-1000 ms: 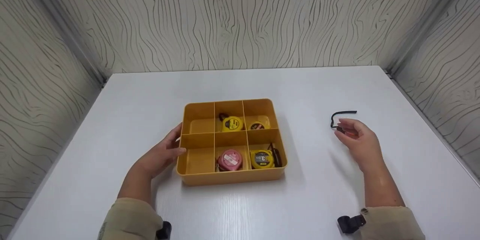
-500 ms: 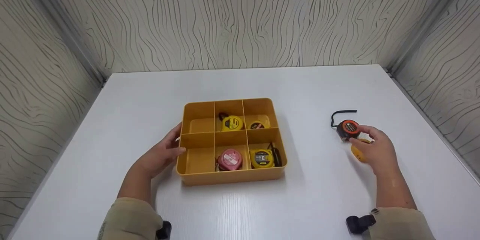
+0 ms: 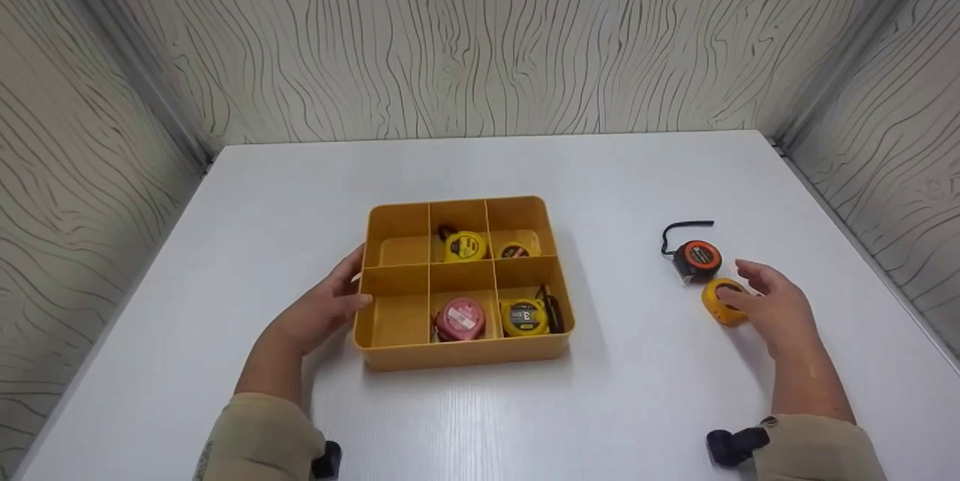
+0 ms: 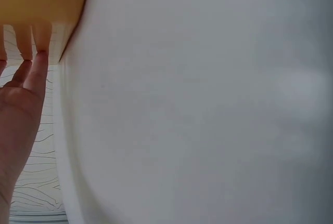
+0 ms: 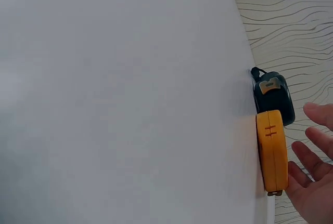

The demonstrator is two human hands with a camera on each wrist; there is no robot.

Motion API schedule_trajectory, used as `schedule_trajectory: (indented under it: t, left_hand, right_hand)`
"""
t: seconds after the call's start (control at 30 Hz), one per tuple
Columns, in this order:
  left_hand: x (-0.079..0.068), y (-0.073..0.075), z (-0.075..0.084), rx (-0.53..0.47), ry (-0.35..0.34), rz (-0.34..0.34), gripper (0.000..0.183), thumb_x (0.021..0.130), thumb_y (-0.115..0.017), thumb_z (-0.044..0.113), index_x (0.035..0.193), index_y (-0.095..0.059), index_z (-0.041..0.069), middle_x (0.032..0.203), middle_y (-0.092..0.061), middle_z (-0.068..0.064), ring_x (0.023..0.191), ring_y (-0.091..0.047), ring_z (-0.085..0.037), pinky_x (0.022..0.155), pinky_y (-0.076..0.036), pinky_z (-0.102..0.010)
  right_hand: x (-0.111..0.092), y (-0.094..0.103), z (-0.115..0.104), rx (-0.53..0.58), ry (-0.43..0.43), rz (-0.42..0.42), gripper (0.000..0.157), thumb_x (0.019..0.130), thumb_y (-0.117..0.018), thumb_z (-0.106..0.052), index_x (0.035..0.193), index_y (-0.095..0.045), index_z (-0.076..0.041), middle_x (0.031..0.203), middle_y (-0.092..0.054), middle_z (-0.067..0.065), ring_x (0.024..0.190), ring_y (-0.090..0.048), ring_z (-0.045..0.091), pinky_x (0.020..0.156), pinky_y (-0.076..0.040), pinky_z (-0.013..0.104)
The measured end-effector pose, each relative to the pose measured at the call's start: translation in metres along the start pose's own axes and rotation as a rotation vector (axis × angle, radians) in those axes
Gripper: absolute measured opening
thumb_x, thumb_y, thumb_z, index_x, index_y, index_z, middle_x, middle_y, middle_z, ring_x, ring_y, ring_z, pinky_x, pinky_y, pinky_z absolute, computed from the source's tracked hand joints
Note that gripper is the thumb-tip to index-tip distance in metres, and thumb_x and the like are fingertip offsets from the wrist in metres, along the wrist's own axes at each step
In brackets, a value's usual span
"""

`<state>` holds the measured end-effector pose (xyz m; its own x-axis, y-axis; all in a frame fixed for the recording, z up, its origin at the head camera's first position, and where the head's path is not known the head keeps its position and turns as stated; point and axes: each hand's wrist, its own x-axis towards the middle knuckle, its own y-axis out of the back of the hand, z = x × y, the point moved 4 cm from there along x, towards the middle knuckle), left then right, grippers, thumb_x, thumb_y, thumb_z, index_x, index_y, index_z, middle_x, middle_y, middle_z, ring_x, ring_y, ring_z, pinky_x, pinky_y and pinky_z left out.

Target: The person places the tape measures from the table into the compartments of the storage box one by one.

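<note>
My left hand (image 3: 326,308) rests against the left side of a mustard-yellow divided box (image 3: 461,358), its thumb at the rim. In the left wrist view, the fingertips (image 4: 40,60) touch the box's outer wall. To the right, my right hand (image 3: 776,308) has its fingers spread beside a yellow tape measure (image 3: 718,310), the thumb overlapping its face. In the right wrist view, this tape measure (image 5: 272,151) stands on its edge, with fingers close beside it. Just behind it is a black-and-orange tape measure (image 3: 699,260) with a black strap.
Inside the box are a pink tape measure (image 3: 460,319), a yellow-and-black one (image 3: 524,317), a yellow one (image 3: 464,247) and another low yellow one (image 3: 516,251). Two left compartments show bare bottoms. Patterned panels (image 3: 480,38) border the white table (image 3: 600,181).
My right hand has moved from the black-and-orange tape measure, right and nearer, to the yellow one, uncovering the black-and-orange one. My left hand and the box have stayed put.
</note>
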<state>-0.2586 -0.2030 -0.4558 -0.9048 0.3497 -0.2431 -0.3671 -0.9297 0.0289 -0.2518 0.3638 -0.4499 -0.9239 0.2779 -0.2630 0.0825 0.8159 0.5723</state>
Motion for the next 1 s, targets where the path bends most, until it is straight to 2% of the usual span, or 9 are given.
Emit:
schedule_trajectory:
  t: [0.17, 0.4, 0.53, 0.83, 1.0]
  left_hand:
    - [0.002, 0.001, -0.003, 0.012, -0.006, 0.009, 0.082, 0.083, -0.065, 0.018, 0.145, -0.015, 0.035, 0.150, -0.018, 0.008, 0.136, -0.022, -0.017, 0.109, -0.018, -0.044]
    - [0.001, 0.001, -0.003, 0.020, 0.007, 0.016, 0.082, 0.083, -0.065, 0.020, 0.145, -0.015, 0.036, 0.150, -0.017, 0.009, 0.136, -0.022, -0.017, 0.109, -0.019, -0.044]
    - [0.001, 0.001, -0.002, 0.021, 0.011, 0.013, 0.082, 0.083, -0.066, 0.021, 0.145, -0.014, 0.037, 0.150, -0.016, 0.009, 0.136, -0.021, -0.017, 0.109, -0.019, -0.043]
    - [0.000, 0.000, -0.002, 0.025, 0.003, 0.019, 0.081, 0.083, -0.065, 0.022, 0.145, -0.014, 0.037, 0.150, -0.015, 0.009, 0.137, -0.019, -0.018, 0.109, -0.017, -0.044]
    - [0.001, 0.000, -0.003, 0.023, -0.002, 0.021, 0.082, 0.083, -0.065, 0.021, 0.145, -0.014, 0.036, 0.150, -0.016, 0.008, 0.136, -0.021, -0.018, 0.109, -0.018, -0.044]
  right_hand:
    - [0.002, 0.005, 0.011, -0.024, 0.000, -0.016, 0.078, 0.084, -0.064, -0.034, 0.145, -0.021, -0.010, 0.147, -0.021, 0.021, 0.133, -0.018, 0.042, 0.102, -0.028, 0.056]
    - [0.005, 0.009, 0.026, -0.023, -0.009, -0.111, 0.087, 0.079, -0.069, -0.039, 0.146, -0.019, -0.014, 0.149, -0.019, 0.018, 0.131, -0.020, 0.044, 0.102, -0.025, 0.059]
    - [0.006, 0.010, 0.033, -0.042, 0.001, -0.123, 0.089, 0.077, -0.070, -0.040, 0.146, -0.020, -0.015, 0.147, -0.022, 0.020, 0.130, -0.022, 0.044, 0.102, -0.025, 0.058]
    - [0.009, 0.010, 0.037, -0.042, 0.034, -0.138, 0.092, 0.074, -0.073, -0.039, 0.145, -0.021, -0.011, 0.145, -0.024, 0.022, 0.128, -0.024, 0.043, 0.103, -0.026, 0.056]
    - [0.008, 0.009, 0.036, -0.068, 0.090, -0.161, 0.096, 0.071, -0.075, -0.037, 0.145, -0.022, -0.008, 0.145, -0.024, 0.023, 0.126, -0.027, 0.042, 0.102, -0.025, 0.057]
